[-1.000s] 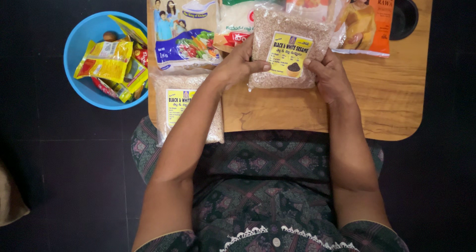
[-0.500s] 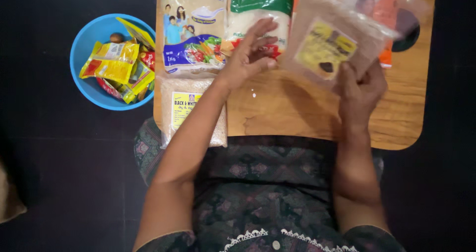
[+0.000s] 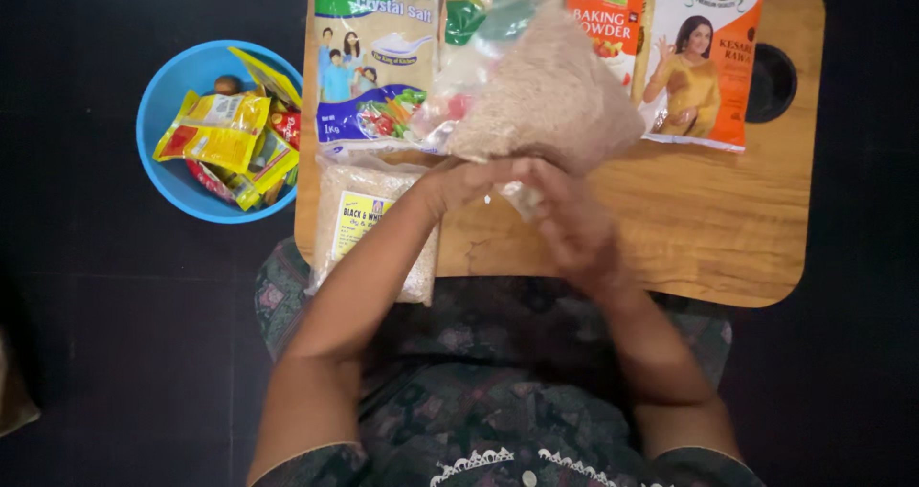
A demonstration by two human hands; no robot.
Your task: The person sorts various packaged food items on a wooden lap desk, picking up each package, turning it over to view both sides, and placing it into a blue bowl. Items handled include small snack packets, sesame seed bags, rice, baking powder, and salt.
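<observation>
Both hands are gripping the bottom corner of a clear seed bag (image 3: 550, 94), which is standing tilted above the wooden board (image 3: 689, 228). Right hand (image 3: 574, 224) is curling its fingers closed around the bag's lower edge, its back facing the camera, so the fingertips are hidden. Left hand (image 3: 469, 181) is meeting it from the other side, fingers bent against the same corner; how tightly it is pinching cannot be told. Beyond the hands, the raised bag is covering much of a green-topped packet (image 3: 479, 18) and part of an orange baking box (image 3: 608, 13). Left of the left hand, a salt packet (image 3: 373, 56) is lying flat, and a second seed bag (image 3: 369, 228) is lying partly under that forearm. Farther left, a blue bowl (image 3: 168, 113) is holding yellow sachets (image 3: 215, 128).
</observation>
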